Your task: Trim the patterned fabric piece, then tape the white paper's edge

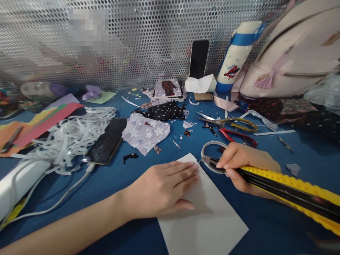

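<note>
A white sheet of paper (209,216) lies on the blue table in front of me. Flat on its upper left part rests my left hand (164,189), fingers stretched toward the sheet's top corner. My right hand (247,164) is closed around a yellow and black tool (287,187) that looks like a glue gun or large cutter, its narrow tip pointing left near the paper's top corner. Behind that tip lies a white ring (203,152), partly hidden by the tool and my right hand.
Scissors (225,122) and red-handled pliers (225,136) lie beyond my right hand. Patterned fabric (146,132), scraps, a phone (106,141) with a cable and white paper strips (77,131) spread to the left. A bottle (236,56) and backpack (294,53) stand behind.
</note>
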`<act>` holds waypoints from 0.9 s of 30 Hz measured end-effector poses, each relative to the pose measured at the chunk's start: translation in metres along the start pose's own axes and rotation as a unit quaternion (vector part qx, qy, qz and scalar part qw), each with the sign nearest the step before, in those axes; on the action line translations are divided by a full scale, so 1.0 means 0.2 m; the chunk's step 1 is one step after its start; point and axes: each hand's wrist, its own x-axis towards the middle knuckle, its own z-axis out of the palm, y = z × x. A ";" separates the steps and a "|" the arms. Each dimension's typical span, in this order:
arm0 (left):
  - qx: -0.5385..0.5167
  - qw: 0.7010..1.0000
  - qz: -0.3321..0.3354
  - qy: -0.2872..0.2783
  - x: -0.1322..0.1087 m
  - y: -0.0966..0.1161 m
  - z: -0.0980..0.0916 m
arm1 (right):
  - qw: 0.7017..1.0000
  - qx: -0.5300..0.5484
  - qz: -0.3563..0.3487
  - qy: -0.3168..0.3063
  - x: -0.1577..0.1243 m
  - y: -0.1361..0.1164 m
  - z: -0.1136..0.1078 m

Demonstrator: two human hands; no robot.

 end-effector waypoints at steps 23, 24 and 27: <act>0.018 1.000 0.007 -0.001 0.00 0.00 0.00 | 0.994 0.087 0.050 -0.033 0.02 0.02 -0.04; 0.018 1.000 0.006 -0.003 0.00 0.00 0.00 | 0.994 0.093 0.053 -0.033 0.01 0.02 -0.04; 0.017 1.000 0.006 -0.002 0.00 0.00 0.00 | 0.990 0.117 0.079 -0.023 0.00 0.02 -0.04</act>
